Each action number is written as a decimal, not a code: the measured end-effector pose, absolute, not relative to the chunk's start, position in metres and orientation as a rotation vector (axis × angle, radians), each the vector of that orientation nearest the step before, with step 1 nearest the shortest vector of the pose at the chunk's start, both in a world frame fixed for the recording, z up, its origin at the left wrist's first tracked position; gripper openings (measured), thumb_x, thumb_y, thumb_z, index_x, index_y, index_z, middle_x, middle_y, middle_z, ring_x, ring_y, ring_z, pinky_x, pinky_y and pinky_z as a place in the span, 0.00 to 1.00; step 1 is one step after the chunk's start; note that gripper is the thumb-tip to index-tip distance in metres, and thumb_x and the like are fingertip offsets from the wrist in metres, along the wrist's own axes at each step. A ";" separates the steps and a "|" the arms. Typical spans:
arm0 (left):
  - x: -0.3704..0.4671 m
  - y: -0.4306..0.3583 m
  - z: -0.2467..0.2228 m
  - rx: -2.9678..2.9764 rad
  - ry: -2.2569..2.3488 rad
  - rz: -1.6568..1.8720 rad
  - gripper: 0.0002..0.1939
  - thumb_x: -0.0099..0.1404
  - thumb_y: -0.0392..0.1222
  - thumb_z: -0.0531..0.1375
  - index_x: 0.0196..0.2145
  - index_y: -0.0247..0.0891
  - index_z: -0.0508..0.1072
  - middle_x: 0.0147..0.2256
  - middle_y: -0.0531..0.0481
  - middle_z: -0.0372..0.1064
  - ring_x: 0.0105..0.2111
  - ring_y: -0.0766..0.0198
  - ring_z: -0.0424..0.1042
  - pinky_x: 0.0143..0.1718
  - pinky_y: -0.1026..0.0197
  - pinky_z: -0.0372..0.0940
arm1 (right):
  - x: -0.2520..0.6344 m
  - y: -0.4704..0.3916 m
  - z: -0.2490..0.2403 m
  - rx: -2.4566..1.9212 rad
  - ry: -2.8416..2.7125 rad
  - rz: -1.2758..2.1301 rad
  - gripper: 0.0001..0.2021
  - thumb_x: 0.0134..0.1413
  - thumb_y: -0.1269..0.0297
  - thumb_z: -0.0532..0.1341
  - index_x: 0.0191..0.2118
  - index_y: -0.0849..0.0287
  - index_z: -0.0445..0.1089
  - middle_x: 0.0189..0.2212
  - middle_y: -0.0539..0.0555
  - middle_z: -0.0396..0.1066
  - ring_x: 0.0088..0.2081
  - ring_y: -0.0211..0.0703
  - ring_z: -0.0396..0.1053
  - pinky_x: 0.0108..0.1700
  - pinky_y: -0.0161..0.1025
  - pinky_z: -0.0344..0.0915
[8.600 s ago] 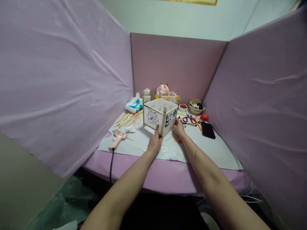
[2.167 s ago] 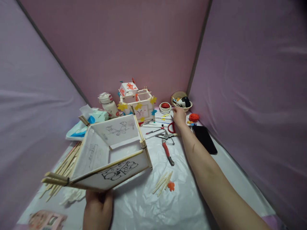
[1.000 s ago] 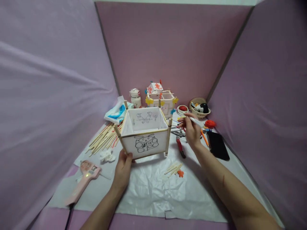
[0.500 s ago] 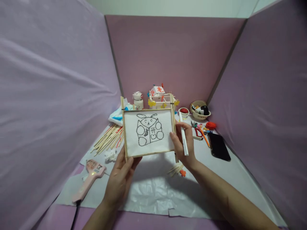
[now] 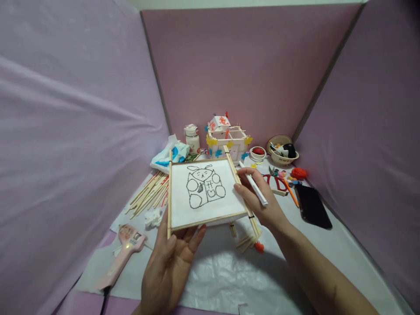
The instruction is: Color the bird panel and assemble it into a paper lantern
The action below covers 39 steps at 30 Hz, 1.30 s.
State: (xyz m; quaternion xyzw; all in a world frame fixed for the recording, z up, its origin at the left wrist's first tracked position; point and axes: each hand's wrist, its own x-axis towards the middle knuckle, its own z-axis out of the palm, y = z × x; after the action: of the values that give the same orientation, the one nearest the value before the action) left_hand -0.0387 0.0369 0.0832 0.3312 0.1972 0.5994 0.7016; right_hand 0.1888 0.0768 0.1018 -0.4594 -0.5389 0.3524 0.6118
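A framed drawing (image 5: 206, 188) shows a black-outlined rabbit-like figure on white, edged with wooden sticks tied at the sides. It tilts back above the table. My left hand (image 5: 172, 258) supports the frame's lower left corner from below, palm up, with the thumb at the edge. At the right side, my right hand (image 5: 257, 197) grips the frame's stick edge between thumb and fingers. That same hand also holds a white pen (image 5: 257, 189), which points up and left. The fingertips behind the frame are hidden.
On the left lie wooden sticks (image 5: 149, 194), crumpled tissue (image 5: 153, 217) and a pink glue gun (image 5: 123, 258). A decorated stick box (image 5: 228, 142) and white bottle (image 5: 192, 139) stand behind. Right are a bowl (image 5: 282, 158), red scissors (image 5: 281, 183) and a black phone (image 5: 313, 206).
The framed drawing has tipped back and its right side has swung lower. My left hand has opened further beneath it, and my right hand has shifted slightly right with the pen. The view has shifted.
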 end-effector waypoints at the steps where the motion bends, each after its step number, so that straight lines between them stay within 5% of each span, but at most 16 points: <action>1: -0.039 0.035 0.083 0.737 0.443 1.331 0.30 0.71 0.40 0.55 0.67 0.56 0.58 0.66 0.49 0.59 0.63 0.50 0.63 0.57 0.47 0.69 | 0.189 0.075 0.103 -1.039 -1.235 0.814 0.14 0.58 0.60 0.64 0.48 0.50 0.63 0.43 0.51 0.69 0.46 0.42 0.69 0.46 0.38 0.65; 6: -0.039 0.027 0.084 0.737 0.523 1.297 0.33 0.69 0.43 0.59 0.67 0.61 0.55 0.67 0.50 0.56 0.61 0.47 0.66 0.57 0.43 0.68 | 0.187 0.068 0.109 -1.002 -1.238 0.744 0.14 0.58 0.62 0.64 0.48 0.49 0.64 0.43 0.51 0.70 0.45 0.44 0.71 0.44 0.40 0.68; 10: -0.048 0.025 0.088 0.794 0.725 1.167 0.35 0.70 0.49 0.59 0.69 0.58 0.48 0.63 0.43 0.63 0.54 0.46 0.73 0.51 0.45 0.72 | 0.187 0.066 0.110 -1.033 -1.272 0.699 0.15 0.58 0.62 0.64 0.49 0.50 0.64 0.46 0.54 0.71 0.49 0.47 0.72 0.47 0.43 0.70; 14: -0.077 0.022 0.088 1.141 0.995 0.964 0.42 0.66 0.56 0.62 0.71 0.50 0.46 0.49 0.39 0.74 0.44 0.48 0.77 0.41 0.50 0.74 | 0.187 0.066 0.109 -1.056 -1.274 0.683 0.15 0.58 0.61 0.64 0.50 0.50 0.64 0.47 0.55 0.71 0.51 0.48 0.71 0.48 0.44 0.70; 17: -0.101 0.023 0.095 1.475 1.245 0.996 0.36 0.65 0.55 0.63 0.67 0.46 0.57 0.35 0.47 0.73 0.34 0.57 0.73 0.39 0.54 0.70 | 0.188 0.066 0.109 -1.065 -1.274 0.675 0.15 0.57 0.60 0.64 0.49 0.51 0.64 0.46 0.54 0.70 0.51 0.48 0.70 0.48 0.43 0.69; 22: -0.109 0.040 0.126 1.773 1.410 1.332 0.36 0.53 0.53 0.71 0.59 0.50 0.69 0.47 0.45 0.68 0.42 0.53 0.68 0.44 0.53 0.68 | 0.192 0.073 0.109 -1.076 -1.274 0.659 0.16 0.55 0.60 0.65 0.48 0.51 0.64 0.42 0.52 0.69 0.46 0.47 0.70 0.46 0.43 0.67; 26: -0.085 0.067 0.155 2.235 1.197 1.190 0.27 0.50 0.48 0.72 0.49 0.49 0.77 0.54 0.44 0.64 0.56 0.41 0.61 0.57 0.43 0.61 | 0.196 0.093 0.114 -1.129 -1.272 0.656 0.16 0.51 0.60 0.65 0.46 0.53 0.65 0.42 0.53 0.70 0.42 0.46 0.70 0.45 0.44 0.66; 33: -0.054 0.105 0.164 2.704 1.147 0.759 0.03 0.61 0.36 0.61 0.33 0.42 0.74 0.39 0.46 0.70 0.40 0.50 0.68 0.43 0.48 0.66 | 0.197 0.125 0.116 -1.213 -1.233 0.764 0.18 0.45 0.61 0.64 0.44 0.55 0.65 0.35 0.51 0.73 0.35 0.45 0.69 0.37 0.41 0.63; 36: -0.057 0.107 0.160 2.698 1.133 0.765 0.03 0.63 0.37 0.60 0.35 0.42 0.74 0.39 0.46 0.69 0.40 0.52 0.69 0.41 0.51 0.67 | 0.197 0.125 0.115 -1.201 -1.231 0.754 0.17 0.46 0.62 0.64 0.44 0.55 0.65 0.35 0.50 0.72 0.34 0.43 0.68 0.36 0.40 0.62; 39: -0.061 0.107 0.158 2.617 1.165 0.959 0.11 0.62 0.40 0.63 0.44 0.43 0.73 0.47 0.46 0.66 0.48 0.50 0.68 0.49 0.47 0.66 | 0.197 0.120 0.119 -1.105 -1.219 0.691 0.16 0.47 0.61 0.65 0.44 0.54 0.66 0.37 0.50 0.71 0.36 0.43 0.69 0.38 0.41 0.64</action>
State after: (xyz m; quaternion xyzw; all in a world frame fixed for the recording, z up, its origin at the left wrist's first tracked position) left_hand -0.0614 0.1073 0.1582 0.8648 0.3848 0.3170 0.0602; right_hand 0.1970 0.1198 0.1190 -0.4819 -0.5319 0.3016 0.6277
